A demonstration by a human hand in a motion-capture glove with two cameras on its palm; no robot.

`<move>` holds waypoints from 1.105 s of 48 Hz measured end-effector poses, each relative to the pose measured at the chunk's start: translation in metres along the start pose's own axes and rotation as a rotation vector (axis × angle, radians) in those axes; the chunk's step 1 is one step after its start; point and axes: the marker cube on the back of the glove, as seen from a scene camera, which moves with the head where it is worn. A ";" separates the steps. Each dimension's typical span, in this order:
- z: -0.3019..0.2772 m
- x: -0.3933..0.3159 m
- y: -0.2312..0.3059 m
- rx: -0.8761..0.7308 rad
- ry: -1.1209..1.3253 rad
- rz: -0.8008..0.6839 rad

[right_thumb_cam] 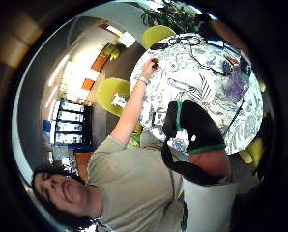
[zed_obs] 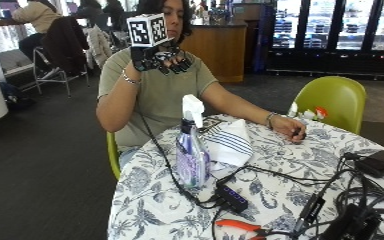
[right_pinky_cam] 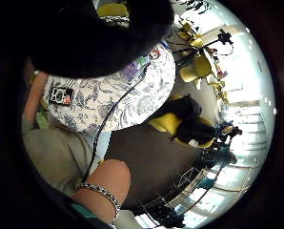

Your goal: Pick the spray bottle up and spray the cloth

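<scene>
A clear spray bottle (zed_obs: 192, 147) of purple liquid with a white trigger head stands upright on the round floral table (zed_obs: 278, 190), near its edge on the person's side. Right beside it lies a white cloth (zed_obs: 230, 142) with blue stripes, partly folded. My gloved right hand (zed_obs: 159, 59) is raised at head height, well above and behind the bottle, fingers loosely curled and holding nothing. The bare left hand (zed_obs: 289, 128) rests on the table beyond the cloth. In the thumb side palm view the bottle (right_thumb_cam: 237, 83) and the cloth (right_thumb_cam: 194, 87) appear far below on the table.
A black power strip (zed_obs: 230, 198) and cables lie in front of the bottle, with orange pliers (zed_obs: 240, 226) near the front edge. Black devices (zed_obs: 378, 162) and more cables crowd the right side. A green chair (zed_obs: 335, 100) stands behind the table.
</scene>
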 end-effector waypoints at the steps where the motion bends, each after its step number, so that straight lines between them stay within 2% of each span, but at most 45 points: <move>1: 0.000 0.000 0.000 0.000 0.000 0.000; 22: 0.007 0.012 0.000 0.010 -0.028 -0.020; 32: 0.013 0.040 0.003 0.171 -0.124 0.076; 38: 0.035 0.054 0.007 0.244 -0.272 0.145; 47: 0.084 0.074 0.002 0.418 -0.741 0.263; 53: 0.103 0.083 -0.017 0.584 -0.811 0.405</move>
